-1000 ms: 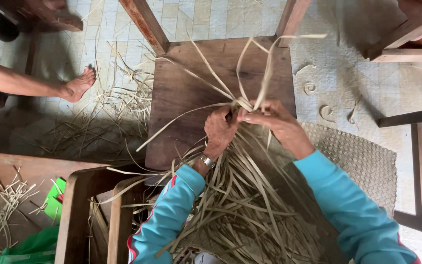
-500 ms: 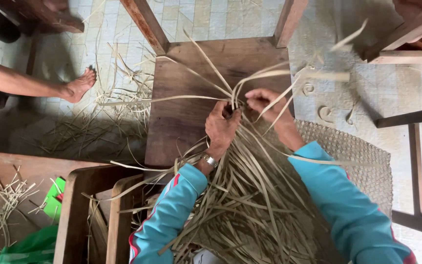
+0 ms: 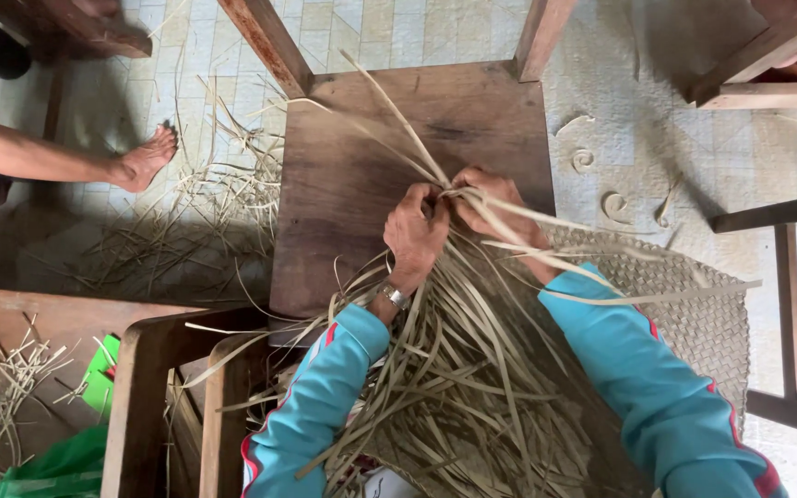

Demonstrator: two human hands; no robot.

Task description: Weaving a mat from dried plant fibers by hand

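A bundle of pale straw strips (image 3: 454, 369) is gripped at its gathered top by the left hand (image 3: 415, 235) and right hand (image 3: 491, 198), both closed around it, above a wooden counter (image 3: 362, 184); the loose ends are spread over a woven mat (image 3: 694, 314).

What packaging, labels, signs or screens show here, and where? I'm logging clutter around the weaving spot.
Green plastic bag: bottom left corner, crumpled, glossy.
Green flat packet: left of the wooden frame, partly under loose straw; its kind is unclear.
Signs, screens: none visible.

Two hands (image 3: 454, 221), one wooden stool (image 3: 362, 175), one woven mat (image 3: 694, 314), countless strips (image 3: 454, 387).
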